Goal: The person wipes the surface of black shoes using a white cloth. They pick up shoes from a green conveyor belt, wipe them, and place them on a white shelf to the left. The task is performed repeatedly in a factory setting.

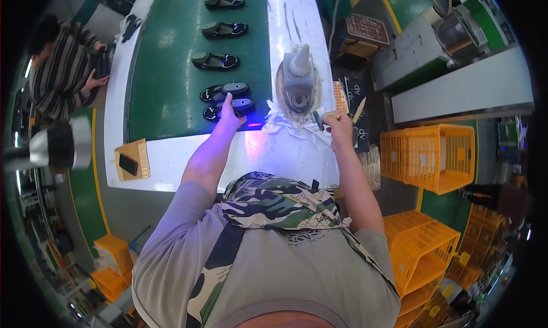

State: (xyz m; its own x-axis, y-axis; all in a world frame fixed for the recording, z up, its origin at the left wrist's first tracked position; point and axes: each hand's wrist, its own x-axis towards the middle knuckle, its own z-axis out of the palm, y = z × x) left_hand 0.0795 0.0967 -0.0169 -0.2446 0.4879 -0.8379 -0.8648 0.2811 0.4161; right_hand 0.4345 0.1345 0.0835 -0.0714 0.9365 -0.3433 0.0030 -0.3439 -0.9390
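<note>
Thing at hand: a glossy black shoe with a grey-violet form inside (pixel 233 107), left of centre in the frame, under blue-violet light. From my remote station I read its long axis as running left to right, tipped slightly up toward its right end. The glossy end points left; the grey form shows at the right.

Just above it lies a second glossy black shoe, also with a grey form (pixel 233 89), nearly parallel. Both rest on a flat dark-green belt (pixel 165 71), whose far part carries a spaced row of black shoes with greenish forms (pixel 217 61) toward the top of the frame.

Key relation: the lower shoe lies immediately above my bare left hand (pixel 231 115), its axis crossing the line of that forearm. Left is clearly nearer. One digit extends up over the pair's right half; whether the hand is closed around either shoe I cannot tell.

My bare right hand (pixel 341 128), right of centre, is well apart from the shoes, fingers closed on a small pale-handled tool with a dark end (pixel 319 121). Crumpled white sheets (pixel 292 133) lie between the hands. Above these stands a grimy grey container with a white conical nozzle (pixel 299 65), on a white tabletop (pixel 285 165).
</note>
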